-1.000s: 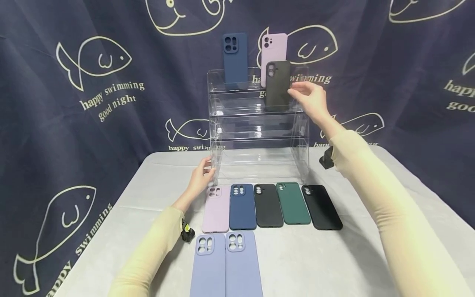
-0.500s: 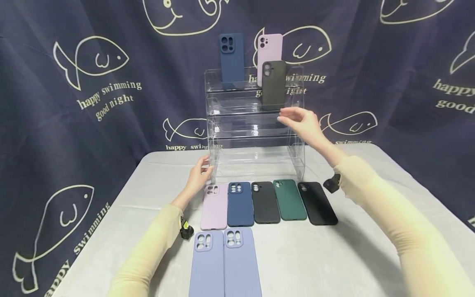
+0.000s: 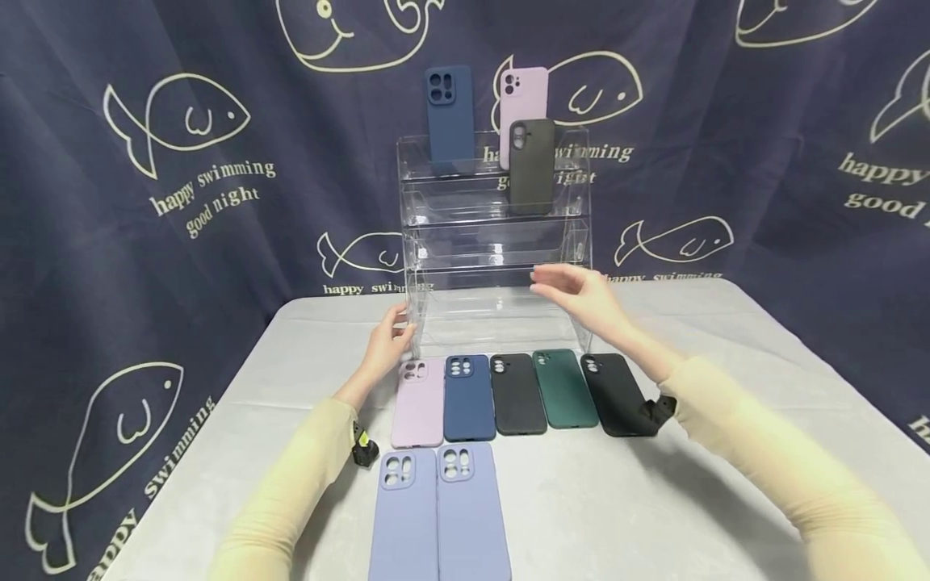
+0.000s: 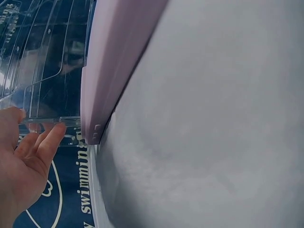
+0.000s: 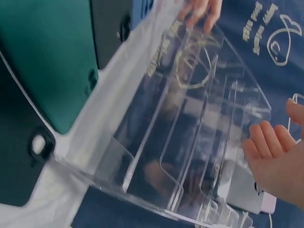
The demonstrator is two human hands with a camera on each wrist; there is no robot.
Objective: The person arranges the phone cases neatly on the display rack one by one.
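A clear tiered display rack (image 3: 501,258) stands on the table. My left hand (image 3: 387,345) holds the rack's left side edge, thumb and fingers on either side of it in the left wrist view. In front of the rack's lower right part, my right hand (image 3: 584,300) hovers with nothing in it, fingers loosely bent. A blue phone case (image 3: 450,125) and a pink phone case (image 3: 523,93) stand upright on the top tier. On the tier below, a dark grey phone case (image 3: 532,169) stands upright, overlapping the pink one.
Before the rack lie a pink case (image 3: 418,407), a blue case (image 3: 470,403), a dark grey case (image 3: 519,395), a green case (image 3: 567,389) and a black case (image 3: 613,395). Two lavender cases (image 3: 474,516) lie nearer. A patterned dark blue curtain (image 3: 182,266) hangs behind.
My right hand has left the dark grey case on the second tier and come down in front of the lower tiers. The left hand stays at the rack's side.
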